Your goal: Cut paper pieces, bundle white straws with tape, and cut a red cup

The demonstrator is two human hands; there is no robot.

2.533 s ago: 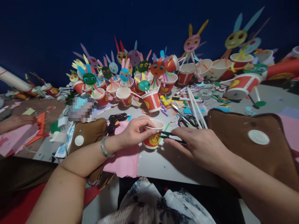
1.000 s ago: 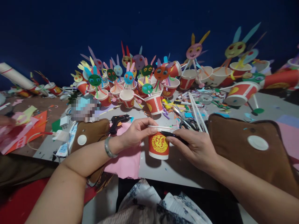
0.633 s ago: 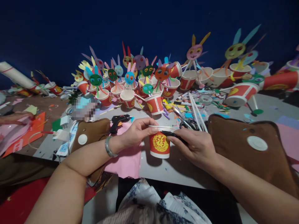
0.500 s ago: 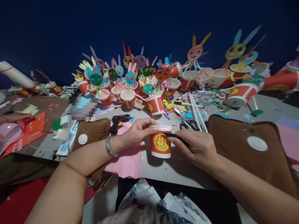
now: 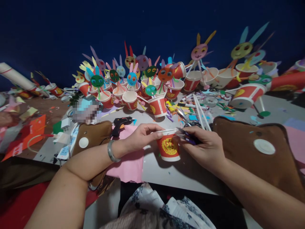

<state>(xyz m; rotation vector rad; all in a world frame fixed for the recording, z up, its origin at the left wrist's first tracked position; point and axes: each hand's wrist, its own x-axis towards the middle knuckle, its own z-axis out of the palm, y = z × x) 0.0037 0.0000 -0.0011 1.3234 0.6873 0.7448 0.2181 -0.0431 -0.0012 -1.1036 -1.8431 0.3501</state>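
Note:
My left hand [image 5: 149, 133] is closed on a red paper cup [image 5: 170, 146], pinching its white rim from the left. The cup bears a round yellow print and is held upright, slightly tilted, over the table. A pair of scissors [image 5: 186, 136] sits in my right hand [image 5: 205, 140], its blades apart and its dark handles partly covered by the fingers. The blades reach to the cup's upper right edge. Whether they have cut the wall I cannot tell.
Paper cups topped with rabbit faces [image 5: 132, 79] crowd the back of the table. A black glue gun [image 5: 120, 124] lies left of the cup on pink paper [image 5: 127, 168]. Brown cushions [image 5: 252, 156] flank the workspace. Markers, white straws [image 5: 200, 111] and scraps lie behind my right hand.
The cup has shifted slightly right and tilted. The scissors have turned, and their blades now show apart near the rim instead of as one dark piece across the cup's front.

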